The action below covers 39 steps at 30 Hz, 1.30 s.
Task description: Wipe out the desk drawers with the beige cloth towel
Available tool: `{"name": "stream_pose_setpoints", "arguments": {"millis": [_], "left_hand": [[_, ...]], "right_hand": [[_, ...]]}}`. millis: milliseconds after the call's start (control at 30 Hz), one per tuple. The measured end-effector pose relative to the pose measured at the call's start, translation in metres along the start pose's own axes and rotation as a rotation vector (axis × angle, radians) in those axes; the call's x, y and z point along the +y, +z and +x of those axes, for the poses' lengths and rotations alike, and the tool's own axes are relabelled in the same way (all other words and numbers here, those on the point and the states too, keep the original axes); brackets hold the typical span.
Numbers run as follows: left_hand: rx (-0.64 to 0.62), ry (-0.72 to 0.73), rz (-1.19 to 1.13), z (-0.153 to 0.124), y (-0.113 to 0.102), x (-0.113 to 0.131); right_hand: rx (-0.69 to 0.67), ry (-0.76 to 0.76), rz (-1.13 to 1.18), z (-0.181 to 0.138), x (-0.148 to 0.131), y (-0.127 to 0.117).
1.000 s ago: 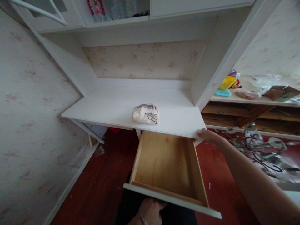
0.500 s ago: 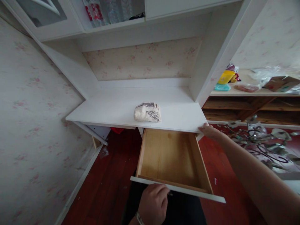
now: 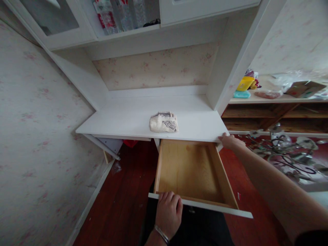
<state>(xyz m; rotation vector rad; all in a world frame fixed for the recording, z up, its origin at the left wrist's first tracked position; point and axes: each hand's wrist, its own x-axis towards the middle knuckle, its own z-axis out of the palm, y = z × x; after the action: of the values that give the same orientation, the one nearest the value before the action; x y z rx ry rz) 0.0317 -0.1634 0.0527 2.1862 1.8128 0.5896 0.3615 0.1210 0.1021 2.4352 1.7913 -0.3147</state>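
An empty wooden drawer [image 3: 192, 171] with a white front stands pulled out from under a white desk [image 3: 128, 119]. My left hand [image 3: 168, 213], with a bracelet on the wrist, lies against the drawer's white front, fingers hooked over its top edge. My right hand [image 3: 230, 140] grips the desk's front right corner, fingers curled over the edge. A folded beige cloth [image 3: 164, 122] with a dark print lies on the desk top, just behind the drawer.
White upper cabinets [image 3: 123, 20] with bottles hang over the desk. A wooden shelf [image 3: 276, 102] to the right carries a yellow box, bags and a carton. A metal chandelier [image 3: 284, 147] lies on the red floor. Papered wall on the left.
My left hand has come up from below the drawer front and taken hold of its top edge. The drawer has slid slightly inward. My right hand has stayed on the desk corner.
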Motion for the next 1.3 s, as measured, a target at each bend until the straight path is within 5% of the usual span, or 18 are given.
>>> {"name": "stream_pose_setpoints", "arguments": {"millis": [100,233,533,667,867,1133,1300], "left_hand": [[0.012,-0.010,-0.011,-0.001,-0.001,0.001],[0.018,-0.019,-0.019,0.000,-0.001,0.002],[0.137,0.035,0.048,-0.002,0.017,-0.005],[0.143,0.074,0.067,-0.003,0.020,-0.010],[0.151,0.115,0.084,-0.001,0.024,-0.016],[0.161,0.101,0.062,0.002,0.024,-0.015],[0.122,0.087,0.049,0.002,0.025,-0.018]], "right_hand": [[-0.112,0.086,-0.058,-0.006,-0.009,-0.016],[-0.152,-0.025,-0.097,-0.005,-0.039,-0.036],[0.005,-0.683,-0.001,-0.041,-0.215,-0.026],[0.083,-0.757,0.016,-0.049,-0.257,-0.013],[0.112,-0.698,-0.018,-0.038,-0.254,-0.011],[0.108,-0.721,-0.120,-0.071,-0.219,-0.013],[0.204,-0.913,-0.078,-0.050,-0.212,0.003]]}}
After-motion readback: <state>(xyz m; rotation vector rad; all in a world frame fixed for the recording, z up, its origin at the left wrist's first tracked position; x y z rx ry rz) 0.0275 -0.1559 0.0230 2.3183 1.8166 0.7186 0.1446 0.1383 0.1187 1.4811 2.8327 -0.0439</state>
